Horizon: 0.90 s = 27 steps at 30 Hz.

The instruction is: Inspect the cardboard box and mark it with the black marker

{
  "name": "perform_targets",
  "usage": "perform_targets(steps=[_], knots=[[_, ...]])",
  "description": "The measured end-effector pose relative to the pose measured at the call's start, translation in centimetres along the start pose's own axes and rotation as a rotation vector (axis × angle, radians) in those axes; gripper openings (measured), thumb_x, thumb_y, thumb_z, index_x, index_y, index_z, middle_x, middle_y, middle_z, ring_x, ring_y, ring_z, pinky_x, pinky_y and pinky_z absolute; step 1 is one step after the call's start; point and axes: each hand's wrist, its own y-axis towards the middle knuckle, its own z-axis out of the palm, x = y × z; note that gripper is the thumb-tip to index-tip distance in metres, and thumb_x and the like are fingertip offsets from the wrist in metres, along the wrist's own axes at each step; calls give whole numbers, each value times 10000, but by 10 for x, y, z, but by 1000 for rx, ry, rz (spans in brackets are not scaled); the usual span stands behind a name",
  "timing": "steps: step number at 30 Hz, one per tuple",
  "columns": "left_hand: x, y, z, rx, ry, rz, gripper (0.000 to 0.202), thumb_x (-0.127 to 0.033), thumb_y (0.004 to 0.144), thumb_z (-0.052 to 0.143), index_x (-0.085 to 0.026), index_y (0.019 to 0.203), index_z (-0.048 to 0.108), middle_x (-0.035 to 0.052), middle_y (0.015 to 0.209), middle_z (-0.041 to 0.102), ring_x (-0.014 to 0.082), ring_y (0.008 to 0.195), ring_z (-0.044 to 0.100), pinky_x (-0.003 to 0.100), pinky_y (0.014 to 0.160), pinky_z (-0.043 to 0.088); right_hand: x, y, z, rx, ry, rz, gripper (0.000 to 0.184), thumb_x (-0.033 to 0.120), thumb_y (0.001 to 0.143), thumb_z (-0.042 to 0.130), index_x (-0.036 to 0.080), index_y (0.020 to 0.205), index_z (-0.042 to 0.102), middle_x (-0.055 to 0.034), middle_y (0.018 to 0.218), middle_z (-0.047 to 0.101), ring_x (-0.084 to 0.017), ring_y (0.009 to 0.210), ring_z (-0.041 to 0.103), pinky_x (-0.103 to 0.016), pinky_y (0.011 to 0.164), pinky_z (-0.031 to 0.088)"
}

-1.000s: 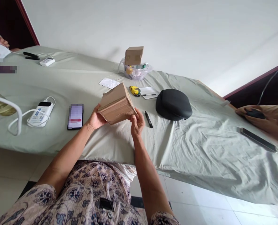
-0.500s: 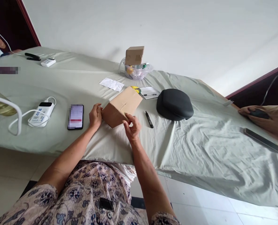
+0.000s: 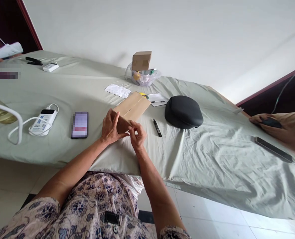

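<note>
A brown cardboard box (image 3: 132, 107) lies on the cloth in front of me, turned at an angle, with a seam running along its top. My left hand (image 3: 110, 128) rests against its near left end, fingers and thumb spread apart. At the near right corner of the box is my right hand (image 3: 137, 134), thumb and forefinger pinched together at the edge. What sits between those fingertips, if anything, is too small to make out. A black marker pen (image 3: 157, 127) lies just right of my right hand.
Left of the box are a phone (image 3: 79, 124) and a white power bank (image 3: 43, 122) with a cable. A black case (image 3: 183, 112) stands to the right. Behind are paper slips (image 3: 117, 90) and a clear basket (image 3: 144, 79) bearing a smaller box (image 3: 142, 61). Other people's hands show at both sides.
My left hand has moved right from the box's left side onto its near end, its fingers spreading. My right hand has shifted slightly down and left, still pinched at the near right edge.
</note>
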Motion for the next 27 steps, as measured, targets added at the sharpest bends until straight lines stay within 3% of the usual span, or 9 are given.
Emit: perform_targets(steps=[3,7,10,14,18,23,27], knots=[[0,-2,4,-12,19,-23,1144,-648,542,935,-171,1468,462,274,1674,188,477,1566,190,585,1265,160,2,0,0,35,-7,-32,336,530,963,584,247,1047,744,1,686,631,-149,568,554,-319,588,522],[-1,-4,6,-33,-6,3,1119,-609,580,932,-156,1482,449,280,1646,237,467,1545,262,558,1257,237,3,2,-2,33,22,-69,333,525,974,595,248,1048,763,-15,722,672,-152,586,566,-314,591,521],[5,-3,6,-45,40,100,1068,-566,624,920,-148,1490,454,285,1610,299,479,1505,342,559,1235,298,-1,4,-7,32,30,-81,374,563,962,617,240,1064,774,-20,719,687,-150,583,580,-304,589,529],[21,0,1,-27,200,341,991,-474,728,842,-169,1540,361,277,1607,303,469,1465,407,594,1163,399,-10,7,-13,26,-9,-25,526,676,934,584,214,1099,773,-49,787,734,-145,573,595,-301,598,543],[32,7,-12,-7,253,506,1044,-424,740,804,-205,1598,251,260,1638,257,460,1475,400,579,1141,442,-20,14,-23,-89,4,140,510,639,926,602,199,1129,763,-67,919,760,-122,569,584,-286,595,530],[35,16,-26,63,118,471,1026,-480,756,767,-251,1617,258,213,1649,275,446,1491,382,597,1158,426,-28,26,-38,-292,-21,309,535,613,919,582,173,1180,739,20,671,602,-107,548,507,-243,551,458],[38,19,-31,98,21,438,1004,-514,766,761,-255,1616,295,199,1643,308,436,1515,350,601,1188,394,-33,32,-48,-400,-36,372,556,617,893,591,169,1196,720,62,614,479,-97,546,449,-235,557,401]])
